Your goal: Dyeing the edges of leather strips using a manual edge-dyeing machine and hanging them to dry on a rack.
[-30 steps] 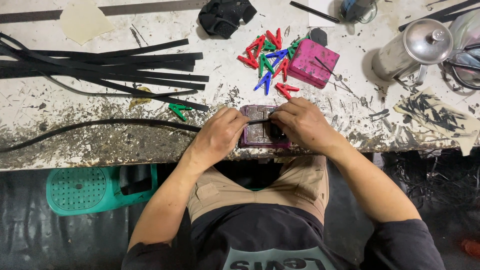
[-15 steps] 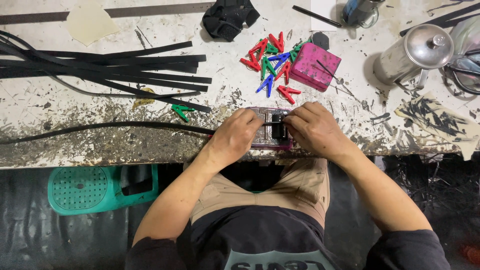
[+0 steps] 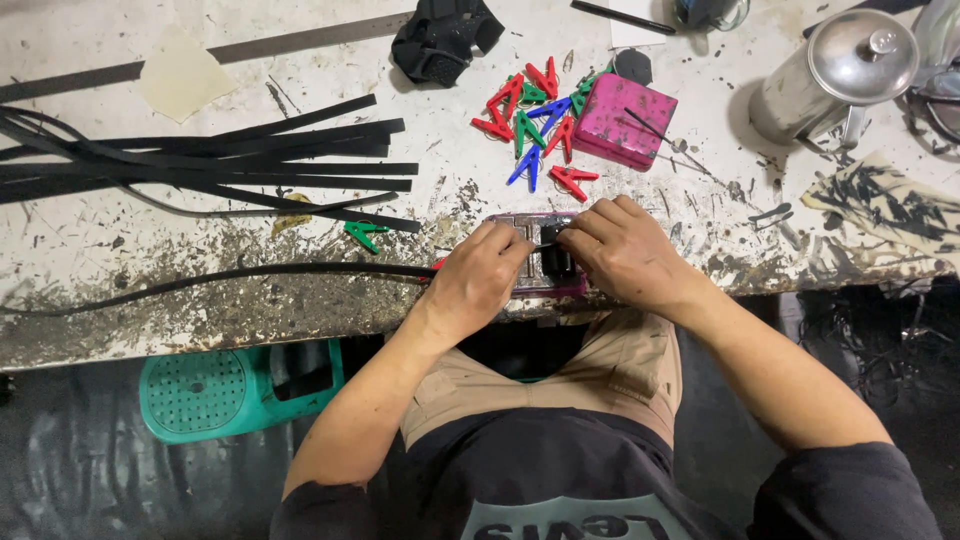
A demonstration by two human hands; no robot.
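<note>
My left hand (image 3: pixel 475 280) and my right hand (image 3: pixel 625 250) meet over a small pink-edged clear block (image 3: pixel 530 262) at the table's front edge. Between the fingertips sits a small black piece (image 3: pixel 557 262), pinched from both sides. A long black strap (image 3: pixel 230 277) runs in from the left and ends under my left hand. What the fingers do under the black piece is hidden.
A bundle of black strips (image 3: pixel 200 165) lies at the left. Several red, green and blue clips (image 3: pixel 535 125) lie beside a pink box (image 3: pixel 625 120). A metal pot (image 3: pixel 835 75) stands at the right, a black cloth (image 3: pixel 440 35) at the back, a green stool (image 3: pixel 225 385) below.
Both hands have stayed over the pink-edged block, the fingers shifting slightly on the black piece. The view has drifted a little.
</note>
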